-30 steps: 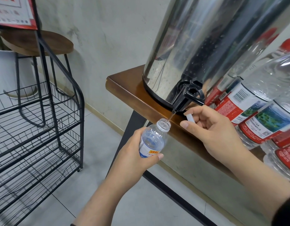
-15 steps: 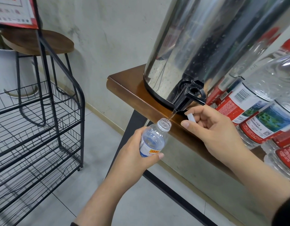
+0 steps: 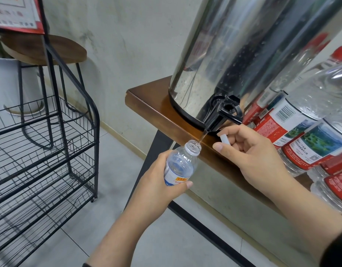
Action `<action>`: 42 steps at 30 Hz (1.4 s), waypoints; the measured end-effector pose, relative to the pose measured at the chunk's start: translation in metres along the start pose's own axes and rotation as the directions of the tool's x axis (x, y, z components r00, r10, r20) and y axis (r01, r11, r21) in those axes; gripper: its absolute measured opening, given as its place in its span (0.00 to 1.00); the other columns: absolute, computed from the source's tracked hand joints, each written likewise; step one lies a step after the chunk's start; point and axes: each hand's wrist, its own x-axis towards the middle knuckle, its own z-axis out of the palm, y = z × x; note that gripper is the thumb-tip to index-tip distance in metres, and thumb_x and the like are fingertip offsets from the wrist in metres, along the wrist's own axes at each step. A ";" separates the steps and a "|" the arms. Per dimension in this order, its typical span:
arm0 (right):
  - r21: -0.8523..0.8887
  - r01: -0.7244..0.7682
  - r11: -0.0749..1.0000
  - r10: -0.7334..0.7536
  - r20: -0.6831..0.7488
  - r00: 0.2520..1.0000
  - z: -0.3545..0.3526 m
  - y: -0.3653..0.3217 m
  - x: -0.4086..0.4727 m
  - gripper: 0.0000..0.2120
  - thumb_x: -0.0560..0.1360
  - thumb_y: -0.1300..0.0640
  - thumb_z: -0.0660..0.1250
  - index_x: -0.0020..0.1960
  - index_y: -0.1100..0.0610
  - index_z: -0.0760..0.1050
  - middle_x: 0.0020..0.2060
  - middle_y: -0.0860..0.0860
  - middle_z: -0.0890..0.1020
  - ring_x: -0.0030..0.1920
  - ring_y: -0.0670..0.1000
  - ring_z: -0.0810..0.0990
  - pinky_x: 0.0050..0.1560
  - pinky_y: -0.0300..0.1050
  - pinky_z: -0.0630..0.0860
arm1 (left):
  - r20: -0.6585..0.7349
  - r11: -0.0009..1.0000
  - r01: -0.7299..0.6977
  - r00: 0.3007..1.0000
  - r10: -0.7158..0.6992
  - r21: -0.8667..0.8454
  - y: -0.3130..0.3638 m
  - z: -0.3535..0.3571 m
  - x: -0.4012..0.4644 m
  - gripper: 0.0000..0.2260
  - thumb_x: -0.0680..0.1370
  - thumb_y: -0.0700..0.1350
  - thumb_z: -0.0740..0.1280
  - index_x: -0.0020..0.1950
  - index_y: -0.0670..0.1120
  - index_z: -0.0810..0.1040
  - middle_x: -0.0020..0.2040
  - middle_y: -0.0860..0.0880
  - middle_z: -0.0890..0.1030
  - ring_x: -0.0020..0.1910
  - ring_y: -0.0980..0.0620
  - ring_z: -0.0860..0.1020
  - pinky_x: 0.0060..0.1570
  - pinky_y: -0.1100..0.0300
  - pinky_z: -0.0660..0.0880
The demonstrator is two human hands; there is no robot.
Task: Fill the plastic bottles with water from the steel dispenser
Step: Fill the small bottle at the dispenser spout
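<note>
Head view: your left hand (image 3: pixel 156 182) wraps thumb and fingers round the small plastic bottle (image 3: pixel 180 163), tilted under the black tap (image 3: pixel 222 116) of the steel dispenser (image 3: pixel 243 54). Keep its mouth centred beneath the thin stream. Your right hand (image 3: pixel 254 153), fingers curled, pinches the white cap (image 3: pixel 224 139); keep it clear.

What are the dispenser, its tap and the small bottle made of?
Dispenser: polished steel, by its mirror reflections of the bottles beside it. Tap: glossy black, probably plastic. Small bottle: thin clear plastic, see-through, with a printed label.
</note>
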 end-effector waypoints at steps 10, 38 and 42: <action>-0.013 -0.008 1.000 0.008 0.000 1.000 0.000 -0.001 0.000 0.18 0.65 0.38 0.72 0.50 0.45 0.81 0.41 0.52 0.80 0.40 0.61 0.74 0.40 0.47 0.71 | -0.002 1.000 -0.001 1.000 0.001 0.000 0.002 0.000 -0.001 0.31 0.73 0.54 0.79 0.69 0.68 0.66 0.61 0.65 0.78 0.61 0.59 0.79 0.60 0.56 0.81; 0.007 -0.004 1.000 0.004 0.002 1.000 0.000 0.000 0.000 0.19 0.65 0.36 0.72 0.51 0.43 0.81 0.41 0.51 0.81 0.42 0.62 0.75 0.41 0.51 0.73 | -0.004 1.000 -0.001 1.000 0.001 0.014 0.004 0.001 -0.001 0.31 0.73 0.54 0.79 0.69 0.68 0.66 0.61 0.66 0.77 0.61 0.62 0.78 0.58 0.62 0.80; 0.007 -0.002 1.000 0.002 -0.001 1.000 0.000 -0.001 0.000 0.19 0.65 0.37 0.72 0.51 0.45 0.81 0.41 0.51 0.81 0.41 0.62 0.75 0.41 0.49 0.72 | -0.005 1.000 -0.003 1.000 0.003 0.012 0.004 0.001 -0.001 0.31 0.73 0.54 0.78 0.69 0.69 0.66 0.61 0.66 0.77 0.61 0.62 0.77 0.58 0.62 0.80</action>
